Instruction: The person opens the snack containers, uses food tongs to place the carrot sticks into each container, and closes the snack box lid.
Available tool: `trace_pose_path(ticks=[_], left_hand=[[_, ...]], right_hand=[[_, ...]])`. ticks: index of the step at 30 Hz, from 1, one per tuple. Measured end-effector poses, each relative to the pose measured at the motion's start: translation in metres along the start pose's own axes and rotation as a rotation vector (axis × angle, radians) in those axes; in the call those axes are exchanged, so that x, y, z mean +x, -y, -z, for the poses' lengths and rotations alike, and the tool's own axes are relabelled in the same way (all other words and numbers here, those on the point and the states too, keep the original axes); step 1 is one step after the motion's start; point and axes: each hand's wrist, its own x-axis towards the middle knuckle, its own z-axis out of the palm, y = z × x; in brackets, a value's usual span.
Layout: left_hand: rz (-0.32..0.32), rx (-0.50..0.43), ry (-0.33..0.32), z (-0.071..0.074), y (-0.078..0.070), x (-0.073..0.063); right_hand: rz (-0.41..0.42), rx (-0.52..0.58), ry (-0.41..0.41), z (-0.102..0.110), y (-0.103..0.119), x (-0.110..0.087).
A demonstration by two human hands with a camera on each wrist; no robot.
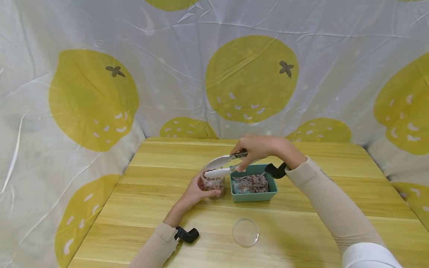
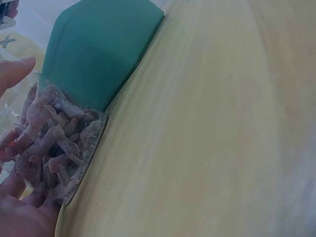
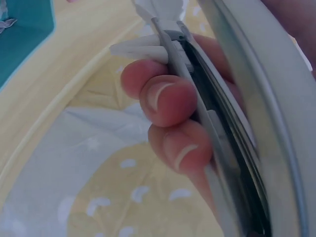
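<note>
My left hand [image 1: 195,192] grips a clear jar [image 1: 214,192] standing on the table, thumb across its front and fingers round the far side. Brownish dried strips [image 2: 49,133] fill the lower part of the jar. My right hand [image 1: 258,149] holds a pair of tongs [image 3: 217,113] with metal arms and white tips [image 1: 214,174]. The white tips reach into the jar's open mouth. Just right of the jar stands a teal rectangular box [image 1: 253,197] with more of the same strips [image 1: 254,183] and something pale blue inside.
A round clear lid [image 1: 245,232] lies on the wooden table [image 1: 167,156] in front of the box. Behind the table hangs a white curtain [image 1: 174,74] with yellow fruit prints. Black wrist mounts [image 1: 187,235] stick out from both forearms.
</note>
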Motion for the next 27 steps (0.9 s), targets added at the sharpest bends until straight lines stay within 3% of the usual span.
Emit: trace_pose_path(ticks=[13,17,27], left_hand=[[-0.06,0.0,0.026,0.001,0.003,0.002],[-0.063,-0.009,0.027,0.001,0.004,0.003],[-0.06,-0.004,0.032,0.001,0.004,0.003]], right_hand=[[-0.08,0.134,-0.107,-0.002,-0.032,-0.041],[-0.111,0.171,-0.113,-0.003,-0.042,-0.057],[-0.211,0.139,-0.078,-0.018,-0.064,-0.082]])
